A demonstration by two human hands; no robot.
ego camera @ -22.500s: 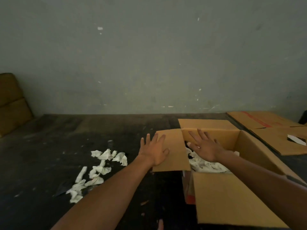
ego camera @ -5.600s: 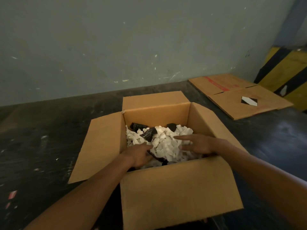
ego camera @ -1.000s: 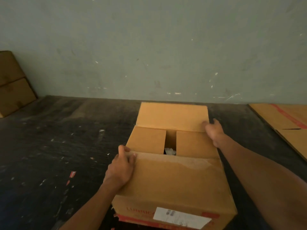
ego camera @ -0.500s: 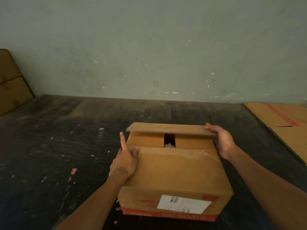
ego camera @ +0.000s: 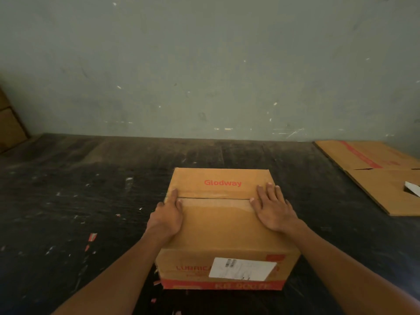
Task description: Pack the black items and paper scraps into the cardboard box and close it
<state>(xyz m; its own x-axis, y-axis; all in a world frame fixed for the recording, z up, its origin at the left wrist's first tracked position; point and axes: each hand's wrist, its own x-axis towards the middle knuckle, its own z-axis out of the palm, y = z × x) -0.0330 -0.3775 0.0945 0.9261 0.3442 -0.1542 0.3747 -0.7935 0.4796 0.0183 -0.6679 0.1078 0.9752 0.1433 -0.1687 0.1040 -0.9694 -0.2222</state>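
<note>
The cardboard box (ego camera: pixel 221 226) stands on the dark floor with both long top flaps folded flat, meeting along a seam; red "Glodway" lettering shows on the far flap and a white label on the near side. My left hand (ego camera: pixel 168 215) lies palm down on the lid's left edge, fingertips at the seam. My right hand (ego camera: pixel 273 208) rests flat on the right side of the lid, fingers spread across the seam. Neither hand grips anything. The black items and paper scraps are hidden inside the box.
Flattened cardboard sheets (ego camera: pixel 384 178) with a red stripe lie on the floor at the right, with a small white piece (ego camera: pixel 412 188) on them. Brown cardboard (ego camera: pixel 10 128) leans at the far left by the wall. Small red and white bits (ego camera: pixel 92 237) dot the floor.
The far flap, half raised in my right hand half a second ago, now lies flat on the box. Both hands have moved onto the lid, palms down.
</note>
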